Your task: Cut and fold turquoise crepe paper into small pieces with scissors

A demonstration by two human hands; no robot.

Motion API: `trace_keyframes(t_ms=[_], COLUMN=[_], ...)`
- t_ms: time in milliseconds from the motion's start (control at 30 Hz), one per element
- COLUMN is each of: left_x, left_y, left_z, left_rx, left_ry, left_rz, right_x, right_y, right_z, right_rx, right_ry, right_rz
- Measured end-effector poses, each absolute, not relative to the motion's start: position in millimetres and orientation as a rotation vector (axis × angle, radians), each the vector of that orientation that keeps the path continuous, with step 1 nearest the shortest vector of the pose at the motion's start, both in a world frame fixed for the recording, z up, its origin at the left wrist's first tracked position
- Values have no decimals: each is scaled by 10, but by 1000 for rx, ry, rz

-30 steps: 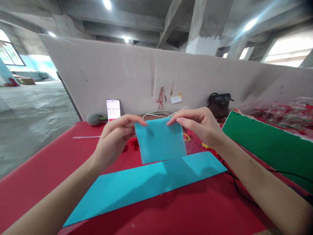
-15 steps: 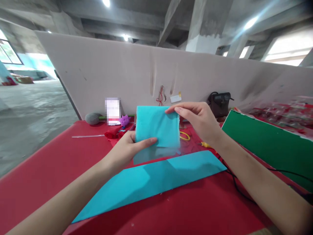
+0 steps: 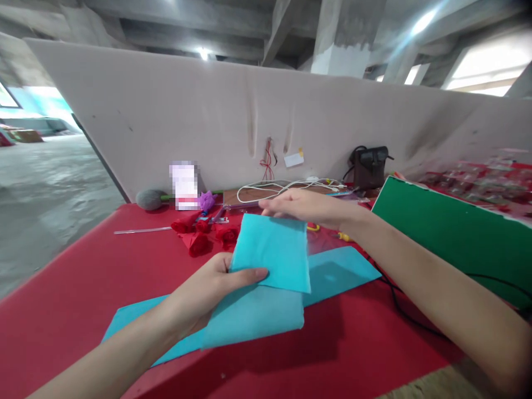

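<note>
My left hand point(image 3: 226, 280) grips the left side of a folded light-blue sheet point(image 3: 272, 249), thumb on top and fingers hidden beneath. A paler, translucent part of the sheet hangs out below the folded square. At the sheet's top edge is my right hand point(image 3: 291, 204), its fingers close together and partly behind the edge; whether they pinch it is hard to see. Under both lies a long light-blue strip point(image 3: 343, 271) on the red table point(image 3: 332, 343).
Red fabric flowers point(image 3: 197, 243), a purple flower point(image 3: 206, 200) and a grey stone point(image 3: 150, 199) sit at the back left. A white cable point(image 3: 253, 191) and a dark bag point(image 3: 369, 166) are behind. A green board point(image 3: 449, 238) and black cables lie right.
The folded sheet has come lower and tilted flatter, with more of its pale part showing. My right hand has moved left along its top edge.
</note>
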State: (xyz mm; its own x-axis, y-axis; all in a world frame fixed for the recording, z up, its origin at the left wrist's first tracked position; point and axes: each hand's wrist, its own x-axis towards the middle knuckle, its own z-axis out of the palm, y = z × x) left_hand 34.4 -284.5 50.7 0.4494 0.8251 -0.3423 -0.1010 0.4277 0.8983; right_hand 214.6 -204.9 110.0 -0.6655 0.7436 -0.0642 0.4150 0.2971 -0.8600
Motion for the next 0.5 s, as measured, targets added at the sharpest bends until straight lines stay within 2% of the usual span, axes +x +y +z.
trace_keyframes(t_ms=[200, 500], left_x=[347, 306], left_y=[-2897, -2864], left_z=[471, 402], left_rx=[939, 918], left_ry=[934, 962], left_rz=[642, 616], right_x=[2090, 2130], right_y=[-2049, -2039], right_z=[1001, 787], right_rx=[-817, -894], right_ry=[-2419, -2281], right_rz=[1302, 1203])
